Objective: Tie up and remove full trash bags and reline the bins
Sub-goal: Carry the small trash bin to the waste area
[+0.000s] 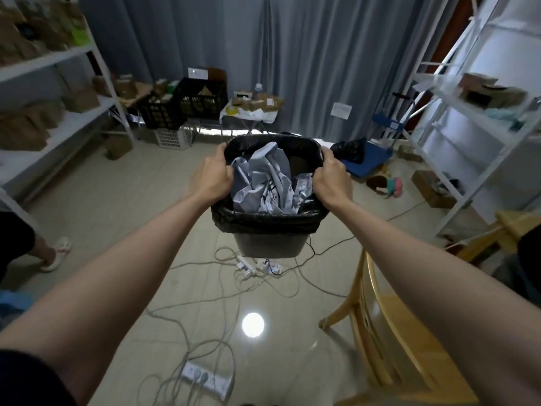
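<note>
Gripping the full bin (268, 244) at nine and three o'clock, left hand (212, 178) and right hand (330, 180) carried it; next, likely setting down and gathering the liner (263, 222).

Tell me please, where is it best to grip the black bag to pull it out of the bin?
Grip the black trash bag at its folded-over edge on the bin's rim, from above. The near edge is free; the left hand and right hand hold the sides.

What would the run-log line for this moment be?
bin: held above floor | left hand, right hand: gripping rim | bag: untied, full
</note>
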A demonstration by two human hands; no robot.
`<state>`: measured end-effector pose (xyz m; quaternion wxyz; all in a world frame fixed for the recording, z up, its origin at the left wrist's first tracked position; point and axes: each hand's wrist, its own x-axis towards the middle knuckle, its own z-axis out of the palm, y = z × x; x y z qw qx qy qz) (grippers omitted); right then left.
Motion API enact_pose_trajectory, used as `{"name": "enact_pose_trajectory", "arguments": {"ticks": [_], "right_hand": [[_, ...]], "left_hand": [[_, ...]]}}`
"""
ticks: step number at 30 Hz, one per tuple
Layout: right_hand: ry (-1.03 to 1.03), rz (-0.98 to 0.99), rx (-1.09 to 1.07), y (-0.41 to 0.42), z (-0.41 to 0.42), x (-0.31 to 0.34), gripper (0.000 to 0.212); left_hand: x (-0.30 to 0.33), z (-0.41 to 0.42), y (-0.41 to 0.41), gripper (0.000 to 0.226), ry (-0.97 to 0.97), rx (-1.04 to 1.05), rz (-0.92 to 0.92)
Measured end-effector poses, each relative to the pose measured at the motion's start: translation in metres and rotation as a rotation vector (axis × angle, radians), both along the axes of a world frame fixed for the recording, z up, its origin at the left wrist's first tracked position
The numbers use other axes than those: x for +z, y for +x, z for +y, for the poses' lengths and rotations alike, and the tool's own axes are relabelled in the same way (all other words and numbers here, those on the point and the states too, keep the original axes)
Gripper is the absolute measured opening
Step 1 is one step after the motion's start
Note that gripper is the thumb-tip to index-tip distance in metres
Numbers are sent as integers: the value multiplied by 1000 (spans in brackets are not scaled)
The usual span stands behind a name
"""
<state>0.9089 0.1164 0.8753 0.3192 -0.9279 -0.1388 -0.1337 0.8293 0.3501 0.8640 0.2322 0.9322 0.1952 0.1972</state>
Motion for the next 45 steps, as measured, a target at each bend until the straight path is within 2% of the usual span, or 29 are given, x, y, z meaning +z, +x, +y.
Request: {"name": "enact_pose_trajectory", "arguments": {"ticks": [8,11,17,25,33,45], "right_hand": [[24,26,22,103,34,5,50],[24,34,8,142,47,8,53],[-6,46,-28,232,75,8,52],[56,66,-158,348,105,14,54],[74,37,-309,428,55,41,50],[51,45,-530,580,-66,8,52]], "left_hand": [[6,28,95,56,16,54,32],[13,42,135,58,68,62,59],[14,73,230,52,58,8,56],[27,103,372,56,66,-106,53],[59,62,489,51,113,-300,11],[27,-63,685,49,112,-516,60]]}}
